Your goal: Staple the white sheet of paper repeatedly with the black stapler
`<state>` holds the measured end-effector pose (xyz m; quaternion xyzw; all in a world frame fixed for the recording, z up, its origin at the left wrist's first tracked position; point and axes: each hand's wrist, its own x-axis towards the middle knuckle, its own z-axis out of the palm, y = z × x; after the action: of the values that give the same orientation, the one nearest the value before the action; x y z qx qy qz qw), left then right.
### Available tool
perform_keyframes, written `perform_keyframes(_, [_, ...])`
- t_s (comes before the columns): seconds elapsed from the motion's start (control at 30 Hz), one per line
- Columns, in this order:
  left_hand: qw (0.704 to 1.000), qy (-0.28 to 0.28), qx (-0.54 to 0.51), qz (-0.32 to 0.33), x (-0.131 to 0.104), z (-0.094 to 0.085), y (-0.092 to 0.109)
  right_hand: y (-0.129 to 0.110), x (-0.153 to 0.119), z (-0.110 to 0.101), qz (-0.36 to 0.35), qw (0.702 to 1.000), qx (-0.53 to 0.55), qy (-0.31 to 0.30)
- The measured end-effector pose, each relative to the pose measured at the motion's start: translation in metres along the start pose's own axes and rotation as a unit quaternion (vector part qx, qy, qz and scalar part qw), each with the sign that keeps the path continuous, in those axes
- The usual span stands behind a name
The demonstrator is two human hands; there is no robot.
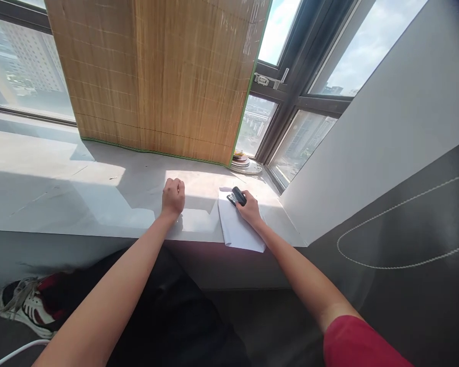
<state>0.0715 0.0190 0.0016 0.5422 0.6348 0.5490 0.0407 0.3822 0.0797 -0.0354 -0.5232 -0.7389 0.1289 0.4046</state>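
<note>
Near the right end of the pale, flat windowsill, your right hand grips a small black stapler with a metallic underside, fingers wrapped around its body. It sits over the upper part of the white, oblong folded paper, whose near end juts past the sill's front edge. Your left hand is apart from the paper, fingers curled into a fist; whether it encloses anything, I cannot tell. For steadier work, probably draw the paper fully onto the sill, flatten it with your free palm and keep fingertips clear of the stapler's mouth.
</note>
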Motion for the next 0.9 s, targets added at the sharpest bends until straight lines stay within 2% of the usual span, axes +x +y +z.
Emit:
perform_keyframes(0.1, [1.0,0.009,-0.012,0.004,0.0,0.001,0.0,0.006,-0.001,0.001,-0.001,1.0,0.002,-0.001])
perform_keyframes(0.23, [0.995,0.081,-0.042,0.027,-0.003,0.0,0.001,0.011,0.002,-0.005,0.013,0.999,0.034,0.001])
perform_keyframes(0.3, [0.992,0.108,-0.056,0.043,-0.004,-0.001,0.002,0.019,0.015,-0.014,0.022,0.997,0.059,0.038])
perform_keyframes(0.37, [0.989,0.119,-0.072,0.053,-0.004,-0.001,0.004,0.031,0.035,-0.019,0.002,0.996,0.052,0.07])
perform_keyframes(0.43, [0.987,0.124,-0.09,0.052,-0.005,-0.003,0.008,0.043,0.057,-0.018,-0.05,0.999,0.01,0.013])
perform_keyframes(0.5, [0.985,0.126,-0.107,0.051,-0.006,-0.005,0.012,0.051,0.074,-0.007,-0.083,0.992,-0.015,-0.096])
perform_keyframes(0.57, [0.981,0.121,-0.139,0.061,-0.009,-0.009,0.018,0.056,0.085,0.009,-0.084,0.979,-0.029,-0.182])
perform_keyframes(0.63, [0.973,0.091,-0.193,0.091,-0.014,-0.012,0.026,0.055,0.09,0.028,-0.068,0.97,-0.054,-0.227])
perform_keyframes(0.7, [0.957,0.02,-0.251,0.146,-0.021,-0.013,0.036,0.048,0.092,0.047,-0.062,0.961,-0.089,-0.253])
perform_keyframes(0.73, [0.946,-0.021,-0.264,0.187,-0.025,-0.012,0.042,0.041,0.094,0.056,-0.067,0.957,-0.106,-0.263])
perform_keyframes(0.8, [0.922,-0.063,-0.265,0.276,-0.034,-0.011,0.056,0.021,0.098,0.077,-0.087,0.948,-0.128,-0.277])
perform_keyframes(0.9, [0.89,-0.074,-0.206,0.4,-0.049,-0.009,0.077,-0.027,0.105,0.112,-0.117,0.938,-0.139,-0.294])
